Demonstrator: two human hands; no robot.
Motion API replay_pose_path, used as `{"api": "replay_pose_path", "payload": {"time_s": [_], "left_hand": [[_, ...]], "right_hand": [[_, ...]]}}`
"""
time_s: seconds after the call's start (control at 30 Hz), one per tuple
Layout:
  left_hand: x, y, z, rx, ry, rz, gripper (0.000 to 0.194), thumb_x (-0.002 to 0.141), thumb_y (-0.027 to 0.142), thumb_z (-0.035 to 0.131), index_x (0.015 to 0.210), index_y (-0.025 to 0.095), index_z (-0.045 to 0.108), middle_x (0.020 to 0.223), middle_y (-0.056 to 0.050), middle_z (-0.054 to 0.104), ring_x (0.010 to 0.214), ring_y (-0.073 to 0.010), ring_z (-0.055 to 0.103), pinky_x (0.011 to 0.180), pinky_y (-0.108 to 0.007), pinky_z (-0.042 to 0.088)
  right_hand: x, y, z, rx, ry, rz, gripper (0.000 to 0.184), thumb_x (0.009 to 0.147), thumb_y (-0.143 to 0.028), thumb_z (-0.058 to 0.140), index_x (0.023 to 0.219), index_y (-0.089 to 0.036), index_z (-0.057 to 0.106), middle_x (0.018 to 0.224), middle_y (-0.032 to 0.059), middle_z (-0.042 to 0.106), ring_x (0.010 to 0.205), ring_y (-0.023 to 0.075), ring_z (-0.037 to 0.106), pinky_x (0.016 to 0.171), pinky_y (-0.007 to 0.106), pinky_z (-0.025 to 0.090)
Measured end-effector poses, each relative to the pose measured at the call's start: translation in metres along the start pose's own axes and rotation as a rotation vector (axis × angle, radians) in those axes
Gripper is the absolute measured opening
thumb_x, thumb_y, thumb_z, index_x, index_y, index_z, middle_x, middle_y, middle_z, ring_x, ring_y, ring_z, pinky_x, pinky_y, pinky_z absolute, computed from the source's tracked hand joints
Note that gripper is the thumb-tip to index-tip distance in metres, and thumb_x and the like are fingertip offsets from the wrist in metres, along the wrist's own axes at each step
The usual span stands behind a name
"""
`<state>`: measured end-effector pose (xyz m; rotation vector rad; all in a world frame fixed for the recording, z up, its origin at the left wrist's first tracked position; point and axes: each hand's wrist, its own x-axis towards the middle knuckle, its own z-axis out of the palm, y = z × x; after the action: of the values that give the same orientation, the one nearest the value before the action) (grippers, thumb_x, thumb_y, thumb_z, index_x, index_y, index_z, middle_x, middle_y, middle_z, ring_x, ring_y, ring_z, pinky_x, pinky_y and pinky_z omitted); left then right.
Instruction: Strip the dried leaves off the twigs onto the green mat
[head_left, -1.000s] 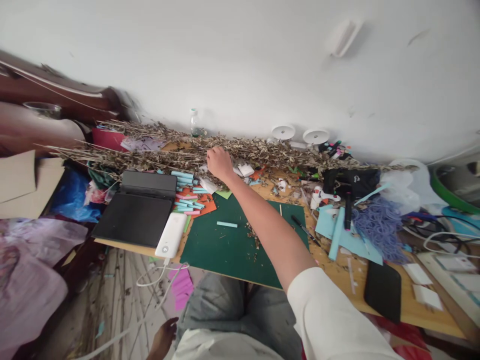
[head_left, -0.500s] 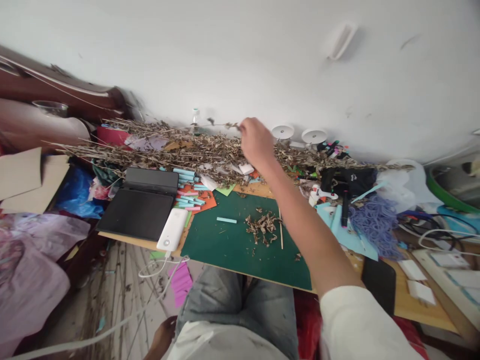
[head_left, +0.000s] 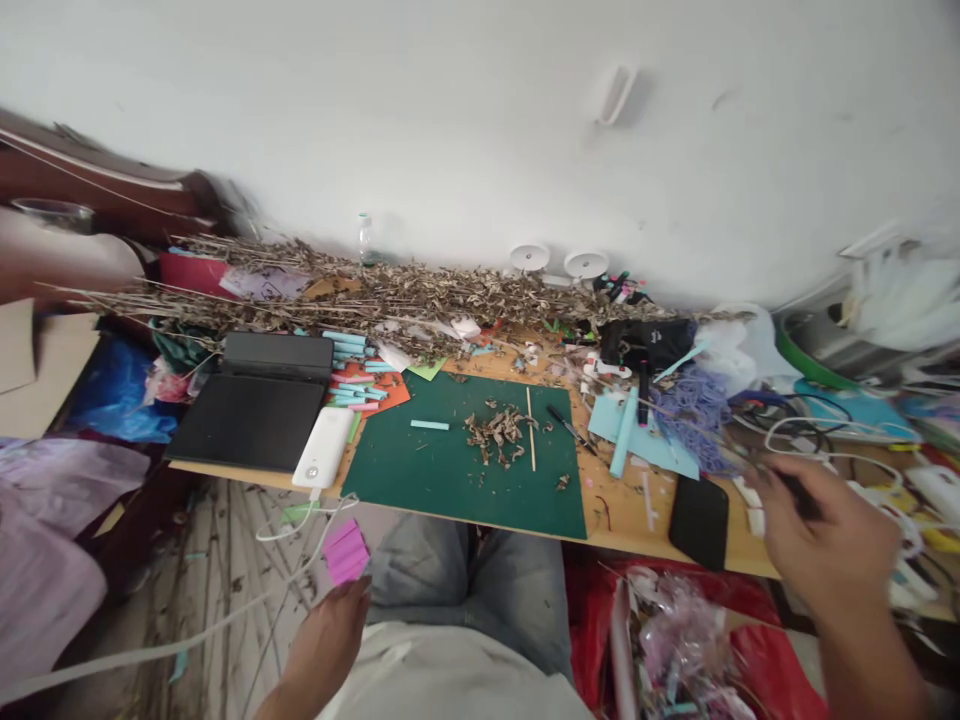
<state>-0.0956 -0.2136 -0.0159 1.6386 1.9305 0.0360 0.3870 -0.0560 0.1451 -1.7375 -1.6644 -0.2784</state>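
In the head view, the right hand [head_left: 832,530] has swung from above the dried stalks [head_left: 480,290] along the desk's [head_left: 622,515] back edge to its right end, near the front edge and the black phone [head_left: 699,520]. Its fingers are curled but blurred – I cannot tell whether they grip anything. The left hand [head_left: 334,630], now more fully in view, is below the front edge near the pink paper [head_left: 346,552], fingers bent; whether it holds something cannot be told. The dried leaves [head_left: 496,432] lie loose on the green mat [head_left: 420,480] at the desk's front edge – between a blue paper tube [head_left: 430,425] and a thin stick [head_left: 531,430].
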Motion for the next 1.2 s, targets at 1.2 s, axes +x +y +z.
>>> {"api": "replay_pose_path", "payload": {"time_s": [1.2], "left_hand": [[0.191, 0.168, -0.124, -1.736, 0.262, 0.258, 0.019, 0.079, 0.03, 0.068, 0.092, 0.015, 0.068, 0.078, -0.001, 0.064, 0.074, -0.0093, 0.063, 0.073, -0.026, 0.058]], "right_hand": [[-0.096, 0.061, -0.033, 0.225, -0.888, 0.361, 0.036, 0.076, -0.058, 0.053, 0.088, -0.03, 0.072, 0.095, 0.0053, 0.074, 0.09, 0.0283, 0.069, 0.081, 0.037, 0.056]]}}
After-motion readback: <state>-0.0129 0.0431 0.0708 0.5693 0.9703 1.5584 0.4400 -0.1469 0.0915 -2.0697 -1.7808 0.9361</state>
